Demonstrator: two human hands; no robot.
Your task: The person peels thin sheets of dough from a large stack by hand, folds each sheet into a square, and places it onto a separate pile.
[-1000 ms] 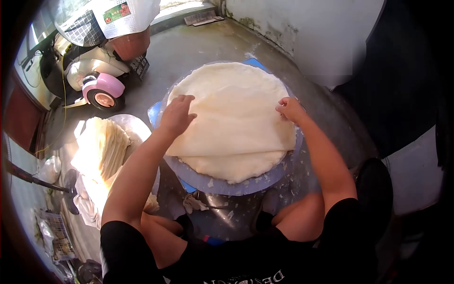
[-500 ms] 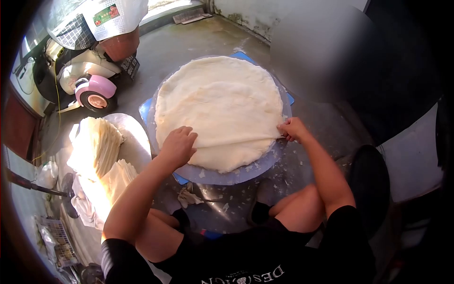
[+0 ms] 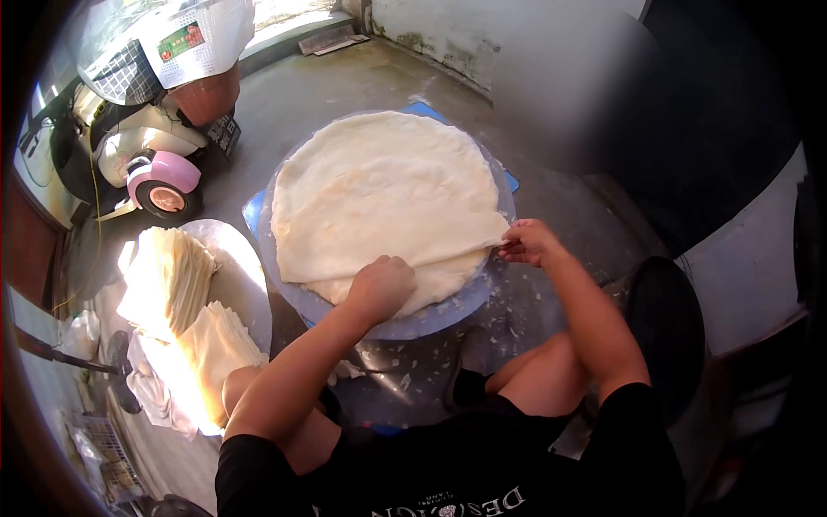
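Observation:
A wide stack of thin, pale dough sheets (image 3: 379, 189) covers most of a round grey board (image 3: 422, 326). The top sheet's near edge lies above a lower layer that shows along the front. My right hand (image 3: 527, 242) pinches that sheet's right corner, just past the board's right side. My left hand (image 3: 382, 289) is curled over the near edge of the dough, left of the middle; its fingertips are hidden beneath the hand.
At the left, folded pale sheets (image 3: 168, 280) are piled on another round board (image 3: 237, 250). Behind them stand a pink-fendered wheel (image 3: 165, 185) and a white basket (image 3: 185, 43). A blue support (image 3: 253, 211) shows under the main board. A black round seat (image 3: 663, 332) is at the right.
My left hand has moved right along the near edge and curled up. The top sheet's left part has come forward over the lower layer. My right hand still grips the corner.

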